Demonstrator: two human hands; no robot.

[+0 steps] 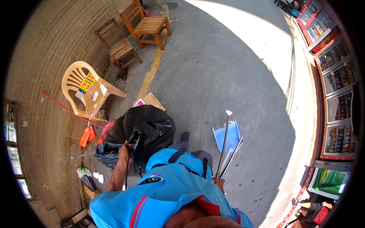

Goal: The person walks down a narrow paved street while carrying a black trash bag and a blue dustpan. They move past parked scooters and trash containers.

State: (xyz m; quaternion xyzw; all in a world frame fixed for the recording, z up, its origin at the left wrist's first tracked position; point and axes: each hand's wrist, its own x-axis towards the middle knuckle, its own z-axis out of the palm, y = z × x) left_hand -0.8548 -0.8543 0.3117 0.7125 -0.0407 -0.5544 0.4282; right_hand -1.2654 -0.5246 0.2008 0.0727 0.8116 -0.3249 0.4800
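My left hand [125,151] is closed on the gathered edge of a large, bulging black garbage bag [150,119], which rests on the ground to my left. Low at my right side, my right hand [218,184] is wrapped round a bundle of long handles. Among them is a blue dustpan [224,137] with a toothed edge, pointing away from me. A dark pole [226,133] with a white tip runs over the dustpan, and thin metal rods [234,155] lie beside it. My torso partly hides the right hand, so how each handle sits in it cannot be made out.
A beige plastic armchair [111,89] carrying cardboard stands by the brick wall [45,68]. Two wooden chairs [152,26] are farther off. Flattened cardboard [154,101] lies behind the bag. Orange-red pieces [86,136] lie near the wall. Glass-fronted shelves [338,106] line the right, where a person [315,212] sits.
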